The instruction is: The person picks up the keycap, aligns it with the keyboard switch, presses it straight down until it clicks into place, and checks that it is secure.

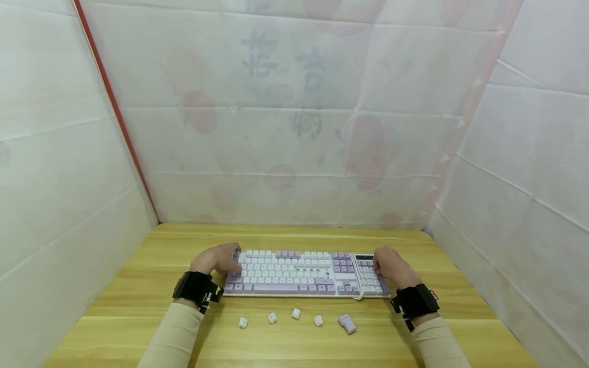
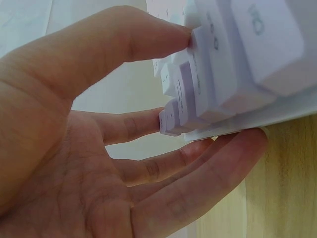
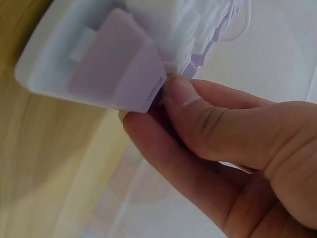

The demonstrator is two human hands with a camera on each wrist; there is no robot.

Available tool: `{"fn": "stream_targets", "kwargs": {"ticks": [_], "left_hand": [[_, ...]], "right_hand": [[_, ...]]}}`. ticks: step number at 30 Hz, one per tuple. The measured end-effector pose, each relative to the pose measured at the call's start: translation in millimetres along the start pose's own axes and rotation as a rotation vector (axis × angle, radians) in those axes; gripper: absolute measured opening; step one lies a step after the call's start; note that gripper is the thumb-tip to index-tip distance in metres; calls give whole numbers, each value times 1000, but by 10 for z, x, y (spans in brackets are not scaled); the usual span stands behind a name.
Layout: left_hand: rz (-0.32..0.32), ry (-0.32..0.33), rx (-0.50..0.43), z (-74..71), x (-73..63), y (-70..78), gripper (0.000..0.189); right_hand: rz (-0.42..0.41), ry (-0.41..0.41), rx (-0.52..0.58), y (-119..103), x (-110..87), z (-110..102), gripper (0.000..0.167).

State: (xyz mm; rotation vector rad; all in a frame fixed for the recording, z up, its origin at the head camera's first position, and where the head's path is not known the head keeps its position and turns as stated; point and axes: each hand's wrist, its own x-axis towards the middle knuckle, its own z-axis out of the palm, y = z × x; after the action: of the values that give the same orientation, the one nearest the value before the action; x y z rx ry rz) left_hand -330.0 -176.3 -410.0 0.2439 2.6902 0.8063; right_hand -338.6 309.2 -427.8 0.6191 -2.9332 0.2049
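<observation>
A white and purple keyboard lies crosswise on the table, its white cable bundled over the right part. A short row of bare switches shows among its keys. At the left end, my left hand grips the keyboard, thumb on the keys and other fingers along the side and under the edge in the left wrist view. My right hand pinches the right end between thumb and fingers, beside a purple key. In front lie several loose white keycaps and a larger purple keycap.
The wooden table is enclosed by a white cloth wall at the back and others at both sides. A red strip runs down the back left corner.
</observation>
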Motion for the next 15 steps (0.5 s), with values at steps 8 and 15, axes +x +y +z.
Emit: {"fn": "stream_targets", "kwargs": {"ticks": [8, 15], "left_hand": [[1, -6, -14, -15, -23, 21, 67], [1, -14, -40, 8, -34, -1, 69]], "right_hand": [[35, -19, 9, -25, -9, -37, 21], [9, -14, 41, -15, -29, -45, 24]]}}
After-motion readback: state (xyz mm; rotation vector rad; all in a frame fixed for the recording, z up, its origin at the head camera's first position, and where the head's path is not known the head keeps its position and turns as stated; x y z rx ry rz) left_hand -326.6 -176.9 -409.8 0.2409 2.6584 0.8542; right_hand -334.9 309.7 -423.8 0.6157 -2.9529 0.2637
